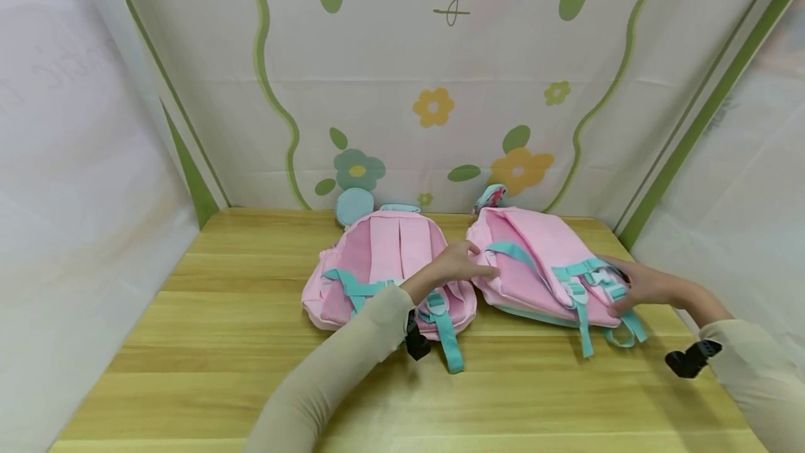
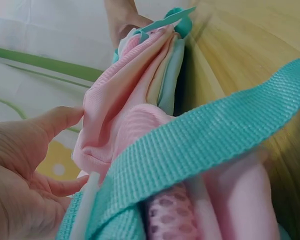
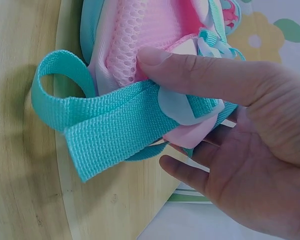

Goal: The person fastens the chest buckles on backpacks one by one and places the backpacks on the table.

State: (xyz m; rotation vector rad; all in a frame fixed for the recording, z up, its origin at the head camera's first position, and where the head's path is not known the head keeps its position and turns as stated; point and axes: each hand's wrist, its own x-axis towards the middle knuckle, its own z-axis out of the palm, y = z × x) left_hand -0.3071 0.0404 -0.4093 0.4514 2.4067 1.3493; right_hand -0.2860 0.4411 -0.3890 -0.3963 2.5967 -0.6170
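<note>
Two pink backpacks with teal straps lie on the wooden table, strap sides up. My left hand (image 1: pixel 458 263) reaches across the left backpack (image 1: pixel 383 247) to the near side of the right backpack (image 1: pixel 553 233). In the left wrist view its thumb and fingers are spread, with a fingertip touching the pink fabric (image 2: pixel 102 120). At the opposite end, my right hand (image 1: pixel 648 284) grips the right backpack's lower corner. The right wrist view shows the thumb (image 3: pixel 157 56) over the mesh and fingers behind, beside a teal webbing strap (image 3: pixel 120 131) and a white buckle (image 3: pixel 176 106).
A round light-blue piece (image 1: pixel 355 207) pokes out behind the left backpack, and a patterned one (image 1: pixel 490 196) behind the right. A flower-printed cloth (image 1: pixel 390 110) stands at the table's back edge. Pale cloth walls rise on both sides. Wooden tabletop (image 1: pixel 207 341) extends left and front.
</note>
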